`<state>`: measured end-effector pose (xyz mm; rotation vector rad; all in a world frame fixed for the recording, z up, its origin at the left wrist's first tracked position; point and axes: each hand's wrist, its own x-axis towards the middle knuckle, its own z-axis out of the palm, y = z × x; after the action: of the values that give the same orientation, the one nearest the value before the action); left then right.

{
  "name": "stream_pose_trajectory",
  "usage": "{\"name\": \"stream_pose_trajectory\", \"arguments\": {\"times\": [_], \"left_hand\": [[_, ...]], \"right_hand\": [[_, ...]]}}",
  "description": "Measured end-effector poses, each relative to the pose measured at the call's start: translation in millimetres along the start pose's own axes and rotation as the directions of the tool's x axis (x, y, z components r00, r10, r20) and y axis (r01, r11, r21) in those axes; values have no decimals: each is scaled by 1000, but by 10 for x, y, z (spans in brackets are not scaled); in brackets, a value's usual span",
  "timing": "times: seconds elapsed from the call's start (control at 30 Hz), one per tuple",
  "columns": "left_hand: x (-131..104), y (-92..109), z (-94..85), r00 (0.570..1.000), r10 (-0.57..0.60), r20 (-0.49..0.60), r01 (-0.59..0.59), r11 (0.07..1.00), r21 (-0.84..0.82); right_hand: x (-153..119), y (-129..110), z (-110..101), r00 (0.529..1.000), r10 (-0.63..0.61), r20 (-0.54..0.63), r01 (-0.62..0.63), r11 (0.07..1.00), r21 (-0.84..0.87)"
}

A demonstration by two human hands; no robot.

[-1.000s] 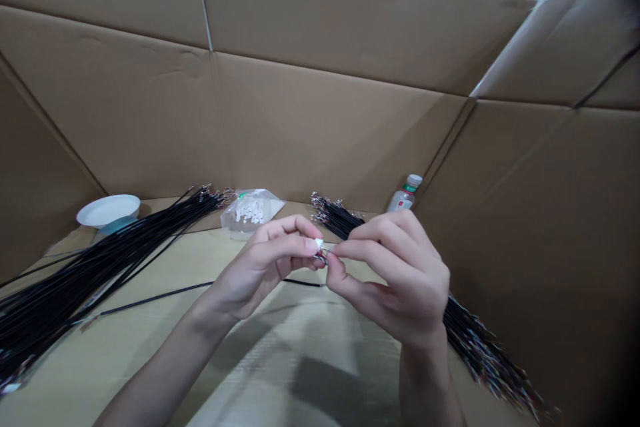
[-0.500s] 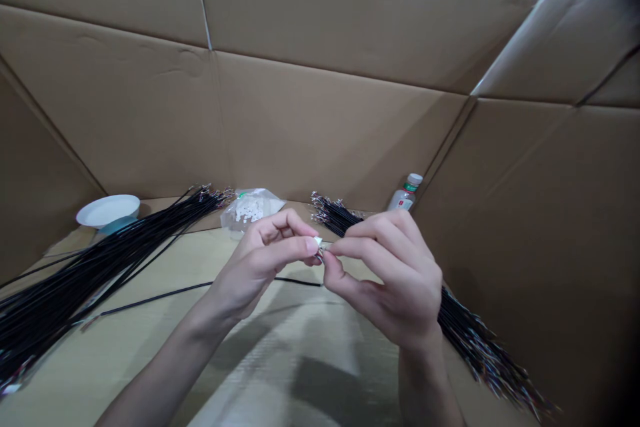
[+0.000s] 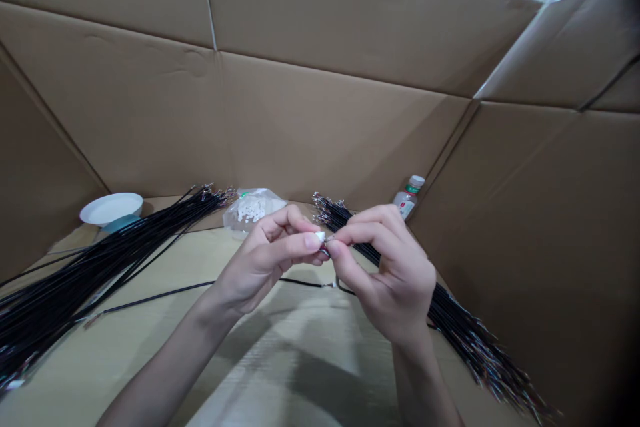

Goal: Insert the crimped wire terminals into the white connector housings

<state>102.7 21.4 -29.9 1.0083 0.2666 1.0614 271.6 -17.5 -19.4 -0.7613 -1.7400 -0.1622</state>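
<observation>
- Left hand (image 3: 263, 263): thumb and fingers pinching a small white connector (image 3: 321, 235), just right of frame centre, below mid-height.
- Right hand (image 3: 387, 273): thumb and index fingertip pinched on thin wires (image 3: 325, 251) right at the connector. Too small to tell if any wire is seated.
- Single black cable (image 3: 155, 295): lies across the tabletop (image 3: 175, 353), passing behind the left wrist; bare wire ends at its left end.
- Left cable bundle (image 3: 100, 273): black, fanned out from lower left to left of centre, wire ends at the top.
- Right cable bundle (image 3: 463, 330): black, runs from behind the right hand to lower right, coloured wire ends fanned out.
- Clear plastic bag (image 3: 253, 209): white pieces inside, behind the left hand.
- White plate (image 3: 111, 205): left edge area, near the left bundle.
- Bottle (image 3: 407, 199): white cap, right of centre, against the cardboard wall (image 3: 325, 127).
</observation>
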Motion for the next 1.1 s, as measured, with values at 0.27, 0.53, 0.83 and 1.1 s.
{"name": "stream_pose_trajectory", "arguments": {"times": [0.27, 0.53, 0.83, 1.1], "left_hand": [[29, -35, -38, 994, 105, -30, -100, 988, 120], [40, -56, -70, 975, 214, -57, -202, 964, 174], [19, -10, -133, 846, 532, -44, -399, 684, 611], [12, -36, -129, 693, 710, 123, -486, 333, 808]], "right_hand": [[11, 9, 20, 999, -10, 37, 11, 1000, -26], [-24, 45, 143, 967, 252, 30, -249, 920, 302], [-20, 202, 175, 799, 495, 341, -591, 546, 594], [-32, 212, 221, 777, 517, 360, -606, 458, 651]]}}
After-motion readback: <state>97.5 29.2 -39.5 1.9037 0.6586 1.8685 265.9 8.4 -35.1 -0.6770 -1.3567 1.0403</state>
